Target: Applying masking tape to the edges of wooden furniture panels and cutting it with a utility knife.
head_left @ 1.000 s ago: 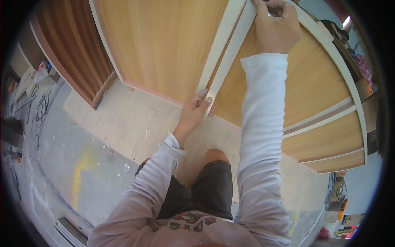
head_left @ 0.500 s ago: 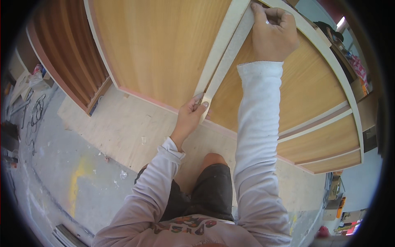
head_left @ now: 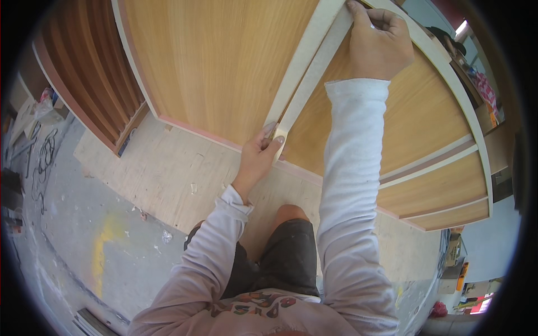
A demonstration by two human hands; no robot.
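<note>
A large wood-grain panel [head_left: 218, 67] stands before me, with pale tape bands along its edges and across its face. My left hand [head_left: 253, 162] is closed round a roll of masking tape [head_left: 279, 140] near the panel's lower edge, and the fingers partly cover it. From there a pale strip of tape [head_left: 316, 73] stretches up and to the right, beside a thin dark groove and a parallel band [head_left: 297, 53]. At the strip's upper end is my right hand [head_left: 382, 47], fingers curled and thumb and forefinger pinched at the tape near the panel's top edge.
A brown ribbed panel [head_left: 92, 67] stands at the left. Pale plywood sheeting [head_left: 162, 162] lies under the panels, over a grey floor [head_left: 134, 269] with yellow paint marks. Coiled cable [head_left: 45, 162] and a plastic bag [head_left: 49, 109] sit far left; clutter lines the right.
My right hand has shifted slightly right along the panel's top. My left hand keeps its place with the tape roll. The view has moved a little.
</note>
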